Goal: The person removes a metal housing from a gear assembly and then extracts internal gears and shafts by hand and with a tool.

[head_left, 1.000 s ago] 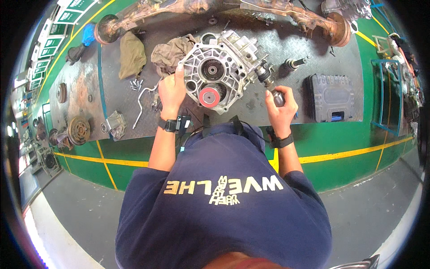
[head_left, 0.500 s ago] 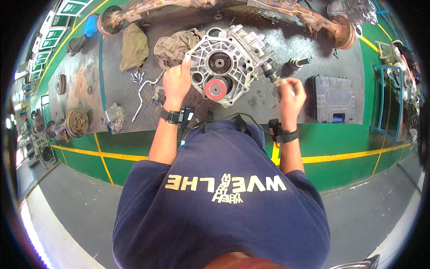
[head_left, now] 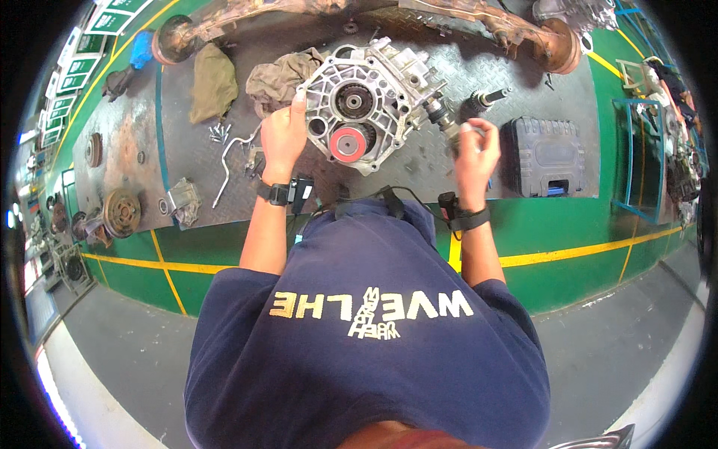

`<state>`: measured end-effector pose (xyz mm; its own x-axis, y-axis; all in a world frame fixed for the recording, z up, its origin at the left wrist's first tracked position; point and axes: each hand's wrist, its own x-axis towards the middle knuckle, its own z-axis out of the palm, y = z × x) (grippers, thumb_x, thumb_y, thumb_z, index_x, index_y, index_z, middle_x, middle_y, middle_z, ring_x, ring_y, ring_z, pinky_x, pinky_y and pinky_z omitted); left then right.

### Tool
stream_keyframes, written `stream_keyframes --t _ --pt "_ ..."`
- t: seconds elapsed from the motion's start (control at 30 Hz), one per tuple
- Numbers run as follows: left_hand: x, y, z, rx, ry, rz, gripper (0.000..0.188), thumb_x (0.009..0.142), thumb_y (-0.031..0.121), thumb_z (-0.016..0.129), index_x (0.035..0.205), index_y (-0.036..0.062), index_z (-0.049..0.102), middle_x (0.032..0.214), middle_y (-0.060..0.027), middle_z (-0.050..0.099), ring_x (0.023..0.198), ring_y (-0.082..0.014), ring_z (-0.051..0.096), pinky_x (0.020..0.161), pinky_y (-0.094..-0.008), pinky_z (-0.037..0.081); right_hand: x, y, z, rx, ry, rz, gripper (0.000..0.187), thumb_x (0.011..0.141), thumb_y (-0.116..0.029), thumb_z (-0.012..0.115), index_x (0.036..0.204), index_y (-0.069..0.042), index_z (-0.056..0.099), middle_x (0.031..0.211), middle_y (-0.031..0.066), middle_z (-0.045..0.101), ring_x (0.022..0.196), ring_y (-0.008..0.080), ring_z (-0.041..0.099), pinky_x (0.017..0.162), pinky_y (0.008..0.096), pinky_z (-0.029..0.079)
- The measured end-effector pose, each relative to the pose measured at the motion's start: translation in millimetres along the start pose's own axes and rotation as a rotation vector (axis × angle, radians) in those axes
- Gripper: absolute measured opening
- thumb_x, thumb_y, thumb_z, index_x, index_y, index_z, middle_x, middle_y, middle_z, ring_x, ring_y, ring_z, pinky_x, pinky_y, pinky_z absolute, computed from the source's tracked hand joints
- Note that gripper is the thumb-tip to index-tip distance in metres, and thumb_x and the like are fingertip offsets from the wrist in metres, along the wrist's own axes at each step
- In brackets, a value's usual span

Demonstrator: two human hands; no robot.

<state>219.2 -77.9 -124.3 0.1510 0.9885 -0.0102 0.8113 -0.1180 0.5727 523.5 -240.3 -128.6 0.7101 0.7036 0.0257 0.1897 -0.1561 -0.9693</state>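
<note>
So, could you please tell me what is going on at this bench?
A person's left hand is on the left edge of a metal housing, while the right hand is at the near end of a shaft-like part on its right; how firmly is unclear. A black case lies further right.

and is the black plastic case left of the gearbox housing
No, the black plastic case lies to the right of the gearbox housing, beyond the right hand.
</note>
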Motion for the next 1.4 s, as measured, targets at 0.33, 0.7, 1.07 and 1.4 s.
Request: stream_keyframes --t 0.33,0.7,1.07,1.4 --pt "-0.9 4.0 8.7 -0.023 0.003 0.023 0.073 0.106 0.056 0.042 0.076 -0.0038 0.07 0.072 -0.0308 0.062 0.072 -0.0504 0.065 0.065 -0.0554 0.046 -25.0 -3.7 -10.9 -0.239 -0.069 -0.05 0.024 0.101 -0.023 0.062 0.114 -0.003 0.063 0.091 0.0104 0.07 0.081 0.0188 0.068 0.073 0.0324 0.052" --pt "10.2 -6.5 10.7 -0.093 -0.048 -0.012 0.077 0.106 0.061 0.042 0.075 -0.0058 0.066 0.071 -0.0317 0.06 0.072 -0.051 0.063 0.063 -0.0547 0.044 30.7 3.4 -69.7 0.304 -0.36 0.62 0.06 0.106 -0.06 0.044 0.117 -0.004 0.062 0.098 0.0129 0.073 0.085 0.0178 0.07 0.067 0.0319 0.058" --pt "10.1 -27.8 -6.9 -0.164 -0.126 -0.024 0.065 0.105 0.056 0.047 0.081 0.003 0.074 0.075 -0.0262 0.066 0.076 -0.0465 0.067 0.066 -0.0526 0.051 61.2 -90.2 74.2 -0.77 -0.524 0.033 0.047 0.102 -0.043 0.061 0.107 0.003 0.066 0.092 0.0257 0.072 0.094 0.0379 0.073 0.081 0.0416 0.054" --pt "26.8 -52.5 -4.5 -0.219 -0.088 0.047 0.053 0.105 0.047 0.051 0.081 0.0054 0.074 0.074 -0.0216 0.067 0.072 -0.0424 0.068 0.063 -0.05 0.051 -13.8 -22.5 68.2 -0.97 -0.192 -0.467 0.038 0.102 -0.032 0.06 0.124 -0.001 0.063 0.121 0.0242 0.066 0.118 0.0375 0.061 0.103 0.0477 0.046"
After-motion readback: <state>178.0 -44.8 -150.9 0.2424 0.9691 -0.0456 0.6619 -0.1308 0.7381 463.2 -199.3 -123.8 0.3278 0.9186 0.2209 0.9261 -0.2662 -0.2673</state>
